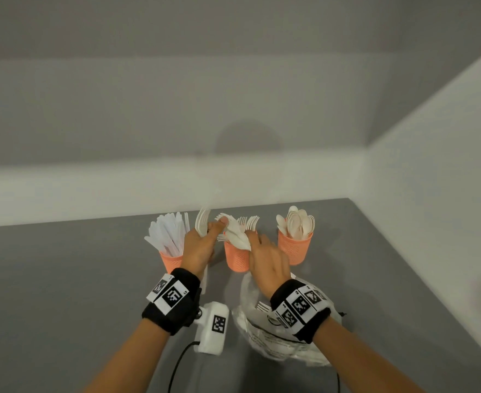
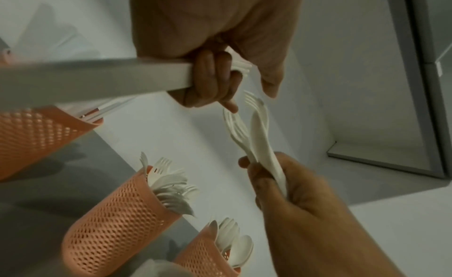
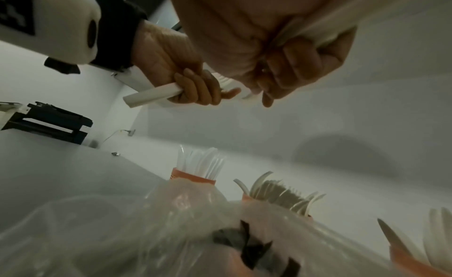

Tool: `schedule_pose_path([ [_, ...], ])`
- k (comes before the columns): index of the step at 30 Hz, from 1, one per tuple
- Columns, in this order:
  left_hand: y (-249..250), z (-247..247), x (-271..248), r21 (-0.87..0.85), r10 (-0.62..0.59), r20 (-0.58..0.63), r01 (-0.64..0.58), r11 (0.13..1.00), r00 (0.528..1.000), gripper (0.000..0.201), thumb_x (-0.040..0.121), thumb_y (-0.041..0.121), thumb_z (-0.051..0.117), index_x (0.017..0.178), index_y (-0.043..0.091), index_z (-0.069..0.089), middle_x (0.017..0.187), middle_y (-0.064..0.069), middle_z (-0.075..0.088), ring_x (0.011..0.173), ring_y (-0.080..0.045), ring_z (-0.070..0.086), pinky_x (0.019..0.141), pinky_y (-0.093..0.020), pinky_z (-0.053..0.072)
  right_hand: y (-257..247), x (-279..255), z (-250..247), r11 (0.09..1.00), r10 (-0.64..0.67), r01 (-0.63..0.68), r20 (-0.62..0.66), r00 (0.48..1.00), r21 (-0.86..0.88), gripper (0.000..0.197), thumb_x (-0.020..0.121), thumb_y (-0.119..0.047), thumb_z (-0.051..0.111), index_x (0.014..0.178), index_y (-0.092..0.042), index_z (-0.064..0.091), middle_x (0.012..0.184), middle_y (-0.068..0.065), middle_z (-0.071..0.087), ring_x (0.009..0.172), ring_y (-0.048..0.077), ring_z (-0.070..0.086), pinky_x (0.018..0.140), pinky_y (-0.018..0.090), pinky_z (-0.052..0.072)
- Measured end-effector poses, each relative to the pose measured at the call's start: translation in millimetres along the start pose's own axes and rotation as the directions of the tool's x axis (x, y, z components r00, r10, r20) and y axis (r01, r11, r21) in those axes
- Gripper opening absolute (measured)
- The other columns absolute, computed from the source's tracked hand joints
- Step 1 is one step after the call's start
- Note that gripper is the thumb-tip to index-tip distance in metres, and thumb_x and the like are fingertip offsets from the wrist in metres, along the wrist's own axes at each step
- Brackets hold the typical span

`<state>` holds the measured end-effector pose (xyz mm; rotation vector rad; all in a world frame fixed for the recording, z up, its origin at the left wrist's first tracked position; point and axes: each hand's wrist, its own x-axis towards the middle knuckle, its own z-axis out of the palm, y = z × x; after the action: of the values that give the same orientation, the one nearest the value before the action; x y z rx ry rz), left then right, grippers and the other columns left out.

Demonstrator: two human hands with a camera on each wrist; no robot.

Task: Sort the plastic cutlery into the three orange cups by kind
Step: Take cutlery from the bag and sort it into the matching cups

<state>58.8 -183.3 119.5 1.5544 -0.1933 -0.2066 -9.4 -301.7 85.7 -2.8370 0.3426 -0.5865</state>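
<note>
Three orange mesh cups stand in a row at the back of the grey table: the left cup (image 1: 171,260) holds knives, the middle cup (image 1: 237,259) forks, the right cup (image 1: 294,248) spoons. My left hand (image 1: 209,229) grips a bundle of white forks (image 1: 202,222) by the handles, between the left and middle cups. My right hand (image 1: 252,241) holds a small mixed bunch of cutlery (image 1: 235,231) above the middle cup. In the left wrist view, my left forefinger touches a fork (image 2: 236,126) in that bunch, beside a smooth-bladed piece (image 2: 259,130).
A crumpled clear plastic bag (image 1: 276,336) with more cutlery lies on the table under my right wrist. White walls close the table at the back and right. In the right wrist view a black device (image 3: 49,122) sits far off to the left.
</note>
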Motion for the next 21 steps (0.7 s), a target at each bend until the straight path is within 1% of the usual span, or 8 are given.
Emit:
schedule_pose_path([
  [3, -4, -1, -2, -0.032, -0.034, 0.003, 0.034, 0.999, 0.999, 0.033, 0.09, 0.021, 0.058, 0.06, 0.015, 0.045, 0.032, 0.012, 0.03, 0.028, -0.003, 0.023, 0.034, -0.015, 0.022, -9, 5, -1, 0.995, -0.033, 0.037, 0.043, 0.999, -0.093, 0.04, 0.048, -0.006, 0.084, 0.082, -0.014, 0.066, 0.058, 0.003, 0.059, 0.037, 0.017, 0.053, 0.03, 0.021, 0.031],
  [5, -7, -2, 1, -0.115, -0.099, 0.006, 0.099, 0.988, 0.995, 0.025, 0.092, 0.02, 0.055, 0.068, 0.013, 0.049, 0.038, 0.011, 0.032, 0.03, -0.003, 0.023, 0.033, -0.015, 0.02, -10, 3, -4, 0.994, -0.09, 0.091, 0.021, 0.996, -0.067, 0.019, 0.067, -0.016, 0.069, 0.086, -0.013, 0.065, 0.06, 0.005, 0.06, 0.041, 0.02, 0.056, 0.033, 0.023, 0.031],
  [7, -7, -5, 3, -0.202, -0.158, 0.012, 0.158, 0.967, 0.987, 0.022, 0.095, 0.021, 0.049, 0.076, 0.012, 0.054, 0.056, 0.005, 0.044, 0.032, -0.003, 0.027, 0.031, -0.014, 0.02, -9, 3, -6, 0.992, -0.059, 0.053, 0.051, 0.997, 0.111, 0.037, 0.087, -0.028, 0.036, 0.108, -0.009, 0.059, 0.083, 0.013, 0.066, 0.067, 0.031, 0.065, 0.05, 0.031, 0.042],
  [9, -6, -8, 4, -0.299, -0.209, 0.014, 0.204, 0.932, 0.978, 0.024, 0.098, 0.022, 0.042, 0.08, 0.013, 0.055, 0.072, 0.003, 0.052, 0.033, -0.003, 0.035, 0.03, -0.013, 0.021, -4, 4, -3, 0.977, -0.059, 0.034, 0.117, 0.991, 0.211, 0.035, 0.095, -0.026, 0.037, 0.123, -0.009, 0.049, 0.104, 0.014, 0.064, 0.091, 0.034, 0.063, 0.071, 0.039, 0.049],
  [11, -3, -10, 4, -0.406, -0.253, 0.007, 0.234, 0.883, 0.967, 0.025, 0.099, 0.022, 0.039, 0.08, 0.014, 0.053, 0.073, 0.002, 0.052, 0.034, -0.003, 0.042, 0.029, -0.013, 0.021, -4, 5, -3, 0.97, -0.059, 0.023, 0.144, 0.988, 0.243, 0.033, 0.095, -0.023, 0.043, 0.124, -0.008, 0.047, 0.107, 0.015, 0.063, 0.096, 0.034, 0.061, 0.078, 0.041, 0.049],
  [16, -2, -1, 1, -0.43, -0.254, -0.038, 0.214, 0.877, 0.966, 0.032, 0.096, 0.034, 0.045, 0.071, 0.015, 0.051, 0.058, 0.003, 0.049, 0.043, -0.004, 0.041, 0.032, -0.013, 0.024, -9, 4, 1, 0.994, -0.081, 0.069, 0.148, 0.986, 0.082, 0.037, 0.097, -0.015, 0.036, 0.133, -0.006, 0.039, 0.11, 0.02, 0.057, 0.091, 0.037, 0.061, 0.065, 0.035, 0.038],
  [20, -6, 6, 5, -0.325, -0.216, -0.119, 0.167, 0.931, 0.969, 0.025, 0.09, 0.012, 0.056, 0.066, 0.014, 0.049, 0.05, 0.003, 0.043, 0.032, -0.002, 0.035, 0.033, -0.014, 0.027, -12, 1, -2, 0.993, -0.116, 0.117, 0.084, 0.99, 0.002, 0.033, 0.069, -0.003, 0.071, 0.101, -0.004, 0.061, 0.066, 0.014, 0.062, 0.043, 0.03, 0.06, 0.038, 0.023, 0.028],
  [21, -7, 7, 7, -0.328, -0.228, -0.147, 0.17, 0.929, 0.963, 0.026, 0.091, 0.007, 0.052, 0.066, 0.014, 0.048, 0.051, 0.002, 0.043, 0.031, -0.001, 0.036, 0.032, -0.014, 0.028, -11, 2, 1, 0.99, -0.139, 0.141, 0.086, 0.987, -0.013, 0.032, 0.07, -0.005, 0.071, 0.101, -0.005, 0.061, 0.065, 0.013, 0.062, 0.044, 0.029, 0.06, 0.038, 0.023, 0.028],
])
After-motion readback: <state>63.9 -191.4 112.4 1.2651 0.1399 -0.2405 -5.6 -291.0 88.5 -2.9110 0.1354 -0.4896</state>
